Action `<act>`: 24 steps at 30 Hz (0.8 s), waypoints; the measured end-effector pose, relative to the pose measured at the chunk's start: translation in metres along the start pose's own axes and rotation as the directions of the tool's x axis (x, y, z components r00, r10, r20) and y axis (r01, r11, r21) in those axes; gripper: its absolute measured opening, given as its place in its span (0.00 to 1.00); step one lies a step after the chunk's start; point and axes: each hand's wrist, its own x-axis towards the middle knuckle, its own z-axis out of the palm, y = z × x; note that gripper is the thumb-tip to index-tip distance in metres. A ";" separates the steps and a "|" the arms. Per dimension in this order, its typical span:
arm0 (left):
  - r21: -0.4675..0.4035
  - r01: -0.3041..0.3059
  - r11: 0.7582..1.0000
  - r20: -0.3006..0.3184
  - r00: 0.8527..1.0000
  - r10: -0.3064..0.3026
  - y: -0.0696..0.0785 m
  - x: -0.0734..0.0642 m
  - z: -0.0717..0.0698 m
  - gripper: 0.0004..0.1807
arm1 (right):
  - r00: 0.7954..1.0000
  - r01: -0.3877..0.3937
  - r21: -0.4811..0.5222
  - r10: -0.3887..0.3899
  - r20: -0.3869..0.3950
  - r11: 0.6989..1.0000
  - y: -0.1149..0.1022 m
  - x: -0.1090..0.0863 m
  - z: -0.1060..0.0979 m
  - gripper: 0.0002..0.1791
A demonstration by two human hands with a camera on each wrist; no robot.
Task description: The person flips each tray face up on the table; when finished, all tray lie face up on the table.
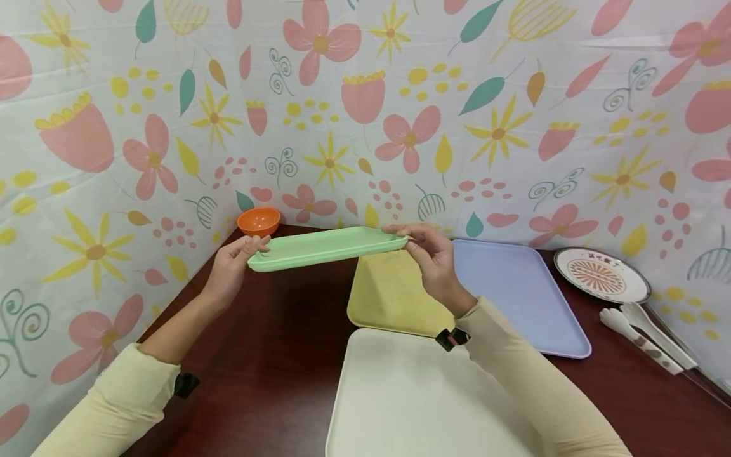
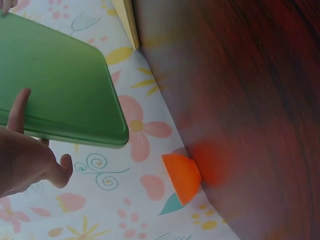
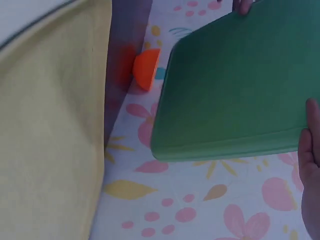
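Observation:
A light green rectangular tray (image 1: pixel 331 246) is held up off the table between both hands, tilted slightly, its right end a little higher. My left hand (image 1: pixel 228 263) grips its left end, with a finger lying along the underside in the left wrist view. At the right end, my right hand (image 1: pixel 435 257) pinches the rim, fingers above and thumb below in the head view. The tray's underside (image 3: pixel 240 85) shows smooth and green in the right wrist view. Beneath and right of the raised tray lies a yellow tray (image 1: pixel 388 295), partly covered by it and the right hand.
An orange bowl (image 1: pixel 259 221) stands in the back left corner. A white tray (image 1: pixel 422 400) lies in front, a blue tray (image 1: pixel 514 292) at the right. Beyond are a patterned plate (image 1: pixel 602 274) and white tongs (image 1: pixel 648 336). Flowered cloth (image 1: pixel 320 127) borders the dark table (image 1: pixel 274 355).

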 end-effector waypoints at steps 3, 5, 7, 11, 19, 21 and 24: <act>-0.044 -0.007 0.999 -0.005 1.000 0.007 -0.002 0.000 0.000 0.17 | 0.994 -0.074 0.044 0.077 -0.072 0.996 -0.001 -0.006 0.003 0.17; -0.069 -0.011 0.998 -0.007 1.000 0.010 -0.004 0.000 0.000 0.15 | 0.983 -0.129 0.057 0.135 -0.127 0.990 -0.001 -0.009 0.005 0.20; -0.067 -0.016 0.998 -0.006 1.000 0.015 -0.006 0.001 -0.001 0.14 | 0.960 -0.198 0.083 0.211 -0.186 0.977 -0.002 -0.012 0.009 0.20; -0.022 -0.009 1.000 0.004 1.000 0.009 -0.013 0.002 -0.003 0.17 | 0.880 -0.374 0.147 0.400 -0.255 0.916 -0.005 -0.016 0.015 0.17; 0.004 0.074 0.997 0.052 0.996 -0.074 -0.027 0.007 -0.010 0.27 | 0.744 -0.648 0.087 0.654 -0.137 0.756 -0.009 -0.023 0.020 0.27; -0.002 0.098 0.995 0.076 0.992 -0.098 -0.030 0.008 -0.012 0.28 | 0.719 -0.688 0.048 0.690 -0.083 0.724 -0.008 -0.024 0.019 0.30; 0.021 0.139 0.990 0.119 0.983 -0.141 -0.036 0.009 -0.017 0.28 | 0.668 -0.744 0.009 0.744 -0.004 0.668 -0.006 -0.025 0.017 0.34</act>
